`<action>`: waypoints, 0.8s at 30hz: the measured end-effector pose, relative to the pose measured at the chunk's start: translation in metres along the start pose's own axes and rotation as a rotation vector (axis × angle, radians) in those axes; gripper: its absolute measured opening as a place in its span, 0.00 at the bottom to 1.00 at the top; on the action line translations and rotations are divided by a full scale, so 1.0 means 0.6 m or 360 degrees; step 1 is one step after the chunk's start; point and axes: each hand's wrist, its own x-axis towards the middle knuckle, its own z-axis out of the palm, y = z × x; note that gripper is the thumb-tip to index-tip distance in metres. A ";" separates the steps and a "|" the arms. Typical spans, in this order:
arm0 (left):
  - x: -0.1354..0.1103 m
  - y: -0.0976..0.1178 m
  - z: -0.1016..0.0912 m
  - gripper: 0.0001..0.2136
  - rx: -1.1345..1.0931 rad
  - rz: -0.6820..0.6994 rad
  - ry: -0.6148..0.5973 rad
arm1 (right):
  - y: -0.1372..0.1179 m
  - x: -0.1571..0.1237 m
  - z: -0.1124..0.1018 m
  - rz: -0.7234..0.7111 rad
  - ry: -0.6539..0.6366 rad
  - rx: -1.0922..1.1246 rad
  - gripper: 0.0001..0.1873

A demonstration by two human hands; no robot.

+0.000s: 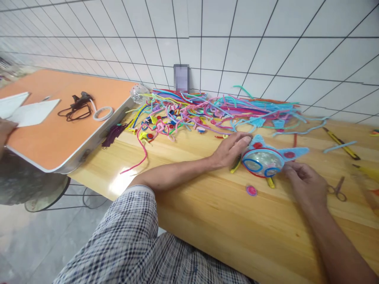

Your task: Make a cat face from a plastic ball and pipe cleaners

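Note:
A clear ball (265, 159) trimmed with pipe cleaners is held up between my two hands, just over the wooden table. It has a red and light-blue band, two blue rings on its front and two light-blue ears (291, 154) with red centres. My left hand (232, 150) grips its left side by one ear, thumb on top. At the lower right edge, the fingers of my right hand (308, 183) are pinched together against the ball; some fingertips are hidden. Yellow pieces (271, 182) show below the ball. A pink and purple coil (251, 191) lies in front of it.
Many coloured pipe cleaners (201, 108) are heaped along the tiled wall, where a phone-like device (181, 79) leans. Scissors (337, 189) and a yellow cutter (340, 142) lie at right. Left, an orange table (74, 146) holds tape (103, 113), a cable and paper, beside another person's hand (6, 130).

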 end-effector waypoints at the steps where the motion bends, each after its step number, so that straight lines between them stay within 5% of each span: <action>1: 0.006 0.004 -0.006 0.28 0.0023 0.0000 0.0021 | 0.003 0.001 0.000 -0.0010 -0.0003 0.0004 0.18; 6: 0.043 0.007 -0.052 0.26 0.0312 -0.0016 0.0146 | 0.005 0.006 0.002 -0.0002 -0.0005 0.0030 0.18; 11: 0.060 -0.030 -0.080 0.20 0.0786 0.0008 0.0180 | 0.002 0.004 0.003 0.0001 0.0025 0.0054 0.17; 18: 0.054 -0.070 -0.064 0.17 0.0871 0.0108 0.0086 | -0.004 0.015 0.006 -0.0168 0.0430 0.0273 0.17; 22: 0.055 -0.066 -0.046 0.19 0.0946 0.0284 -0.0005 | -0.057 -0.005 -0.014 -0.0454 0.0869 0.0248 0.18; 24: 0.053 -0.062 -0.034 0.20 0.0976 0.0373 -0.0098 | -0.098 -0.038 -0.031 -0.0606 0.0900 0.0089 0.21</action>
